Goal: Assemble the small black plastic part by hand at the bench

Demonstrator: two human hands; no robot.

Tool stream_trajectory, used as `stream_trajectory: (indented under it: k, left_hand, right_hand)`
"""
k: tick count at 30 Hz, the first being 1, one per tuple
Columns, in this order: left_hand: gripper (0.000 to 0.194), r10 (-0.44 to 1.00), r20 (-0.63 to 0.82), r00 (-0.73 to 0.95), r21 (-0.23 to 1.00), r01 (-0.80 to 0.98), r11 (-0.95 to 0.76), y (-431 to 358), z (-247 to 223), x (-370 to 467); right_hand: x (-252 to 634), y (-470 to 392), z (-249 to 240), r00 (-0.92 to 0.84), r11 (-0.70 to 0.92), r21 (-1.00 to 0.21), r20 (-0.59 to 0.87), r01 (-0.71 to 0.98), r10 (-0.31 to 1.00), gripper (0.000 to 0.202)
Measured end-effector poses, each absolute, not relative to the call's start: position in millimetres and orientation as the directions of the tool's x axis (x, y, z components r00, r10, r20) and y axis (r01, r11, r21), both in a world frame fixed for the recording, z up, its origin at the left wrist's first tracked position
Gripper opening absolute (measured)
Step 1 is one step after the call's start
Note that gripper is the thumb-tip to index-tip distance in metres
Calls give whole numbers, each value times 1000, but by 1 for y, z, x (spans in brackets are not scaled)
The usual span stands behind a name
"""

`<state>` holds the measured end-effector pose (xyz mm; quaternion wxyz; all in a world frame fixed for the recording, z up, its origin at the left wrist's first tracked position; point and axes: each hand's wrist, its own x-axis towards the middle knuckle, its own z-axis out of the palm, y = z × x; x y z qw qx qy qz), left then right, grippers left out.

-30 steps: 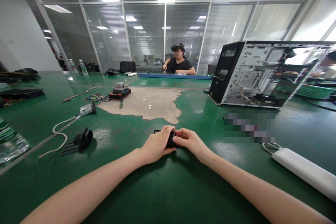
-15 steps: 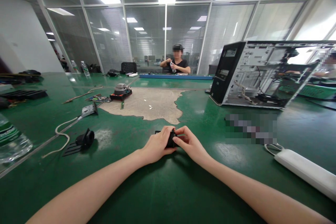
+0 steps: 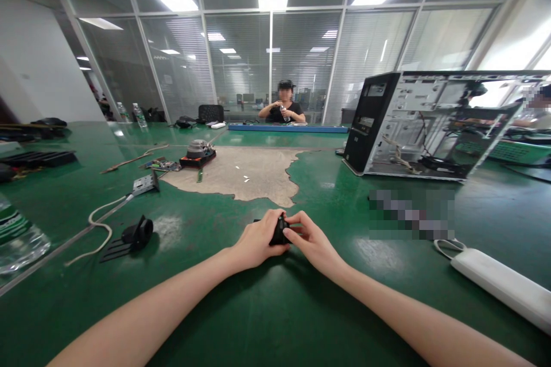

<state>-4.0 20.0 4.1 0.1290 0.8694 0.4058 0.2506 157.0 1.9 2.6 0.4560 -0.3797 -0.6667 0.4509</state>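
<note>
Low over the green table (image 3: 267,309), a small black part (image 3: 279,231) is held between my two hands. My left hand (image 3: 257,236) is wrapped over its left side, with the thumb along the near edge. From the right, the thumb and fingertips of my right hand (image 3: 310,239) pinch its side. Fingers cover much of the part, so its exact kind cannot be made out. To the left lies a black plastic piece with a round ring and slats (image 3: 138,235).
An open computer case (image 3: 374,126) stands at the right, behind a white power strip (image 3: 495,275). A plastic bottle (image 3: 19,235) is at the left edge. A heatsink with fan (image 3: 198,152) sits near a worn patch (image 3: 253,175). A person (image 3: 284,106) sits opposite, holding a bottle.
Both my hands keep their hold on the black part, with only slight finger shifts. The camera view has moved slightly. The person opposite has raised one hand toward the bottle top.
</note>
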Motion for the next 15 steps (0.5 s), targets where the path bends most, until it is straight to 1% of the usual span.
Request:
stream_trajectory:
  k: [6,8,11,15]
  left_hand:
    - [63,792,291,537,430,666,-610,19,5,-3]
    - [63,794,290,534,425,671,-607,18,6,-3]
    - [62,791,303,532,415,673,-612,17,5,-3]
    - [63,789,315,528,417,670,-615,17,4,-3]
  right_hand:
    - [159,11,-4,-260,250,-958,209,137,943,23]
    - [160,11,-5,-291,259,-957,213,130,933,22]
    - [160,9,-5,-342,288,-954,247,77,907,18]
    - [159,8,-4,-324,304,-952,277,35,905,14]
